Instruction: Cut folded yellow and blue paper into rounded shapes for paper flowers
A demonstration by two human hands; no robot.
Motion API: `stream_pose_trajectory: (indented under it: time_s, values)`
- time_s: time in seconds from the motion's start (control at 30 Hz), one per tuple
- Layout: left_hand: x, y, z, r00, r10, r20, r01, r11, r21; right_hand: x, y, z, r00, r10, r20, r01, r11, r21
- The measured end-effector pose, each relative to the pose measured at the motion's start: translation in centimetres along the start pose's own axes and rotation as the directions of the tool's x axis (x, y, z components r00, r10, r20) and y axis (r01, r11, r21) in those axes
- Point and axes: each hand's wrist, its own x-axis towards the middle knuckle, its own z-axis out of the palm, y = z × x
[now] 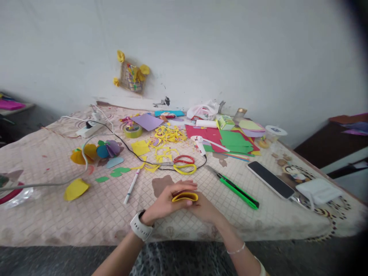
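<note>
Together, left hand [165,201] and right hand [204,209] pinched a folded yellow sheet [185,197] near the desk [86,222] edge.
Both were closed on it; a slackened pinch could let the fold spring open, and the green cutter [238,190] just right of the right hand could nick a stray wrist.

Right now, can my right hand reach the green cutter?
Probably yes: the green cutter lies near the right hand with only bare tablecloth between, though that hand touches the folded yellow piece.
</note>
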Motion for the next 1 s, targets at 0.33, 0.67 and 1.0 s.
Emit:
stream_pose_trajectory:
  time_s: [0.33,0.67,1.0]
  values:
    - [0.2,0.4,0.7,1.0,-0.018,0.02,0.021,0.991,-0.129,0.4,0.5,-0.6,0.998,0.067,-0.002,-0.067,0.995,-0.071]
    - [0.9,0.6,1.9,0.975,-0.171,-0.139,0.112,0.927,-0.357,1.0,0.0,-0.8,0.983,0.182,0.014,-0.18,0.979,-0.098]
    - [1.6,0.2,2.6,0.95,-0.301,-0.088,0.161,0.709,-0.686,0.3,0.0,-1.1,0.96,0.276,-0.047,-0.268,0.955,0.129]
